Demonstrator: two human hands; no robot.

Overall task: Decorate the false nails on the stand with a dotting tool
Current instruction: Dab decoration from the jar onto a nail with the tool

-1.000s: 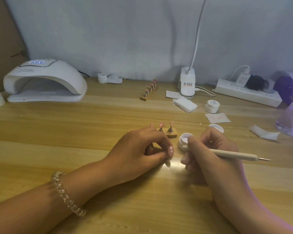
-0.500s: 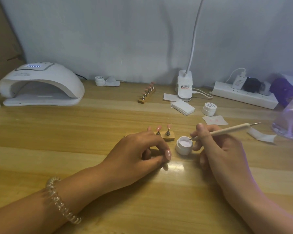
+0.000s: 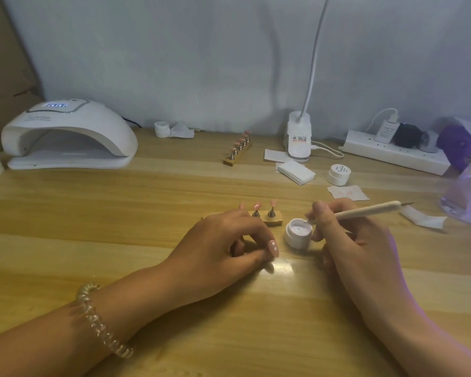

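Observation:
A small wooden stand (image 3: pixel 273 221) holds pink false nails (image 3: pixel 257 206) on metal pegs; three show above my left hand (image 3: pixel 223 248), which hides the stand's left part. My left hand's fingers are curled, and thumb and forefinger pinch a pink false nail with white dots (image 3: pixel 274 247) just in front of the stand. My right hand (image 3: pixel 354 240) grips the white dotting tool (image 3: pixel 370 212) like a pen. Its lower tip touches the white gel in the open jar (image 3: pixel 298 233) right of the stand.
A second stand with nails (image 3: pixel 238 151) sits farther back. A white nail lamp (image 3: pixel 68 137) is at back left. A clip lamp (image 3: pixel 298 140), wipes (image 3: pixel 295 171), a closed jar (image 3: pixel 339 174), a power strip (image 3: pixel 394 153) and a clear container (image 3: pixel 468 194) lie right.
My right hand has swung the dotting tool round, so its tip now dips into the jar instead of pointing away to the right. My left hand has stayed put.

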